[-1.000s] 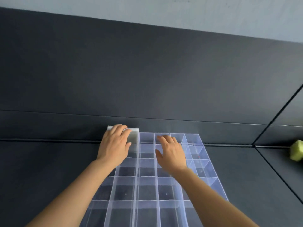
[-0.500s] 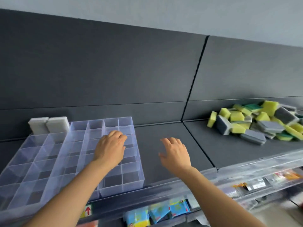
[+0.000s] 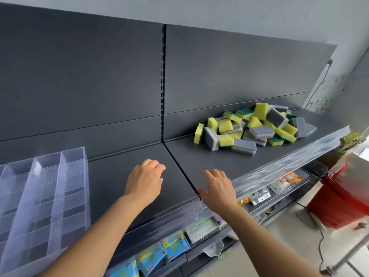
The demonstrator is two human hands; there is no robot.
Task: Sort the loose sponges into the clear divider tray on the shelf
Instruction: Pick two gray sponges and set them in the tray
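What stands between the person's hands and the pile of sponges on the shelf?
Nothing visible. Only bare shelf lies between the right hand and the sponge pile; the left hand, beside it, has the same open path. The divider tray sits far left, aside.

Left grip (image 3: 144, 179) and right grip (image 3: 216, 188) are bare, forearms (image 3: 103, 222) bare too.

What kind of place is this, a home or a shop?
Probably a shop: a dark metal shelf with a slotted upright behind it, clear label rails along its front edge, and packaged goods on the level below.
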